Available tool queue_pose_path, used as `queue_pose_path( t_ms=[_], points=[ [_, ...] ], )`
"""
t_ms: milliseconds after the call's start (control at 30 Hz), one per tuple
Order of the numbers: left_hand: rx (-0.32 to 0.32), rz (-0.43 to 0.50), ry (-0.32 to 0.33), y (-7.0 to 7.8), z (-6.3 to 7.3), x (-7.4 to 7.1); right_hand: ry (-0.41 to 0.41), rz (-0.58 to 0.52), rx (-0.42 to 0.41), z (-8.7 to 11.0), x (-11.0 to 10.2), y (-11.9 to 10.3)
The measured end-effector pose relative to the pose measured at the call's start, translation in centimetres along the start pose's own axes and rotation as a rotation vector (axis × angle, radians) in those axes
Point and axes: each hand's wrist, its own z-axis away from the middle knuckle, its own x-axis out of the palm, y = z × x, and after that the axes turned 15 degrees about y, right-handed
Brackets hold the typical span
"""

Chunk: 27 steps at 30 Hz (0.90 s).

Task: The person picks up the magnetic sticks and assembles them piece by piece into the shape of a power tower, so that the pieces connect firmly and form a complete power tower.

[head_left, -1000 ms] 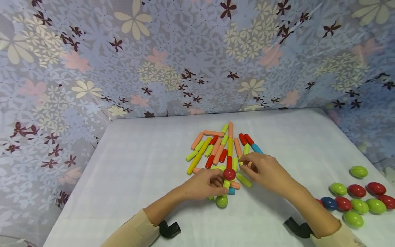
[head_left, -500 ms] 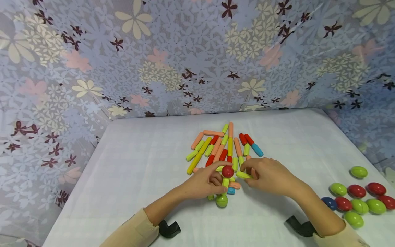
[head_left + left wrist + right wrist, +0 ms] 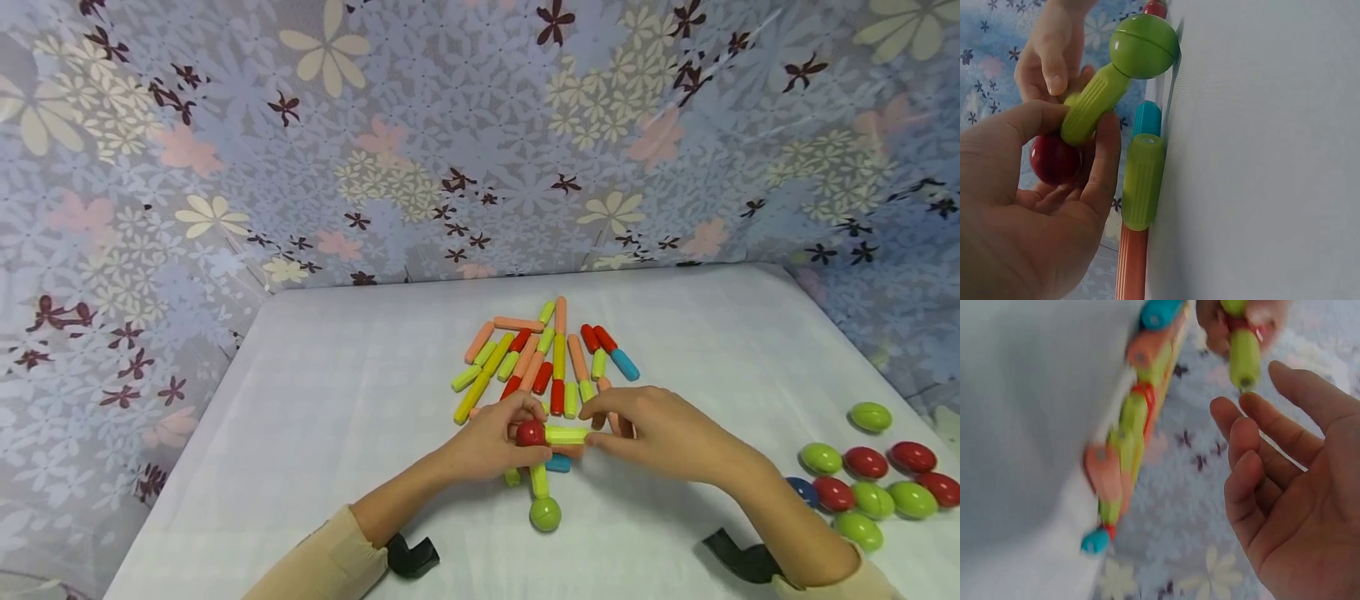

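Observation:
My left hand (image 3: pixel 491 442) holds a small toy built of rods and balls, its thumb and fingers around the red ball (image 3: pixel 531 433). From that ball one lime-green rod (image 3: pixel 538 482) runs down to a green ball (image 3: pixel 545 514). A second lime-green rod (image 3: pixel 567 436) sticks out of the red ball to the right. My right hand (image 3: pixel 648 429) is at the free end of this second rod; in the right wrist view its fingers (image 3: pixel 1282 422) are spread, with a gap to the rod end (image 3: pixel 1245 378). The left wrist view shows the first rod (image 3: pixel 1094 103) between thumb and finger.
Several rods in yellow, red, orange, green and blue lie beyond the hands, among them a long yellow rod (image 3: pixel 559 358) and a blue rod (image 3: pixel 624 365). Several balls, such as a red ball (image 3: pixel 834 494), lie at the right of the white table (image 3: pixel 337 358). A floral cloth (image 3: pixel 480 142) hangs behind.
My right hand picked up a green rod, brought it left to the red ball and let go. The rod now sits on the ball. My left hand shifted its hold to the red ball.

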Motion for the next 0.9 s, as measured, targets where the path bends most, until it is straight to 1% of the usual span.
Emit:
queue_pose_path(
  t_ms=[67, 167, 233, 333, 467, 567, 600, 667, 733, 833, 900],
  points=[
    [0.006, -0.046, 0.0, 0.0, -0.1, 0.0, 0.016, 0.034, 0.044, 0.5, -1.1, 1.0],
    [0.043, -0.126, -0.019, 0.0, -0.2, -0.1, 0.036, 0.131, 0.126, 1.5, -3.0, 3.2],
    [0.063, -0.174, -0.03, -0.1, -0.1, -0.2, 0.015, 0.207, 0.192, 2.4, -4.3, 5.1],
    [0.076, -0.191, -0.048, -0.3, 0.0, -0.2, -0.038, 0.269, 0.266, 4.2, -5.9, 8.0],
    [0.079, -0.191, -0.061, -0.5, 0.0, -0.2, -0.144, 0.267, 0.404, 7.1, -7.5, 11.8],
    [0.073, -0.197, -0.059, -0.5, 0.0, -0.2, -0.228, 0.298, 0.514, 8.7, -8.2, 13.8],
    [0.073, -0.203, -0.057, -0.4, 0.0, -0.2, -0.247, 0.302, 0.536, 9.2, -8.3, 14.4],
    [0.073, -0.21, -0.051, -0.4, -0.1, -0.2, -0.279, 0.289, 0.56, 9.9, -8.3, 15.2],
    [0.073, -0.211, -0.048, -0.4, -0.1, -0.2, -0.292, 0.237, 0.565, 10.5, -8.1, 15.7],
    [0.061, -0.216, -0.047, -0.3, 0.0, -0.2, -0.297, 0.143, 0.566, 10.9, -7.6, 16.0],
    [0.046, -0.209, -0.049, -0.3, 0.0, -0.2, -0.281, 0.124, 0.559, 10.9, -7.4, 15.8]
  ],
)
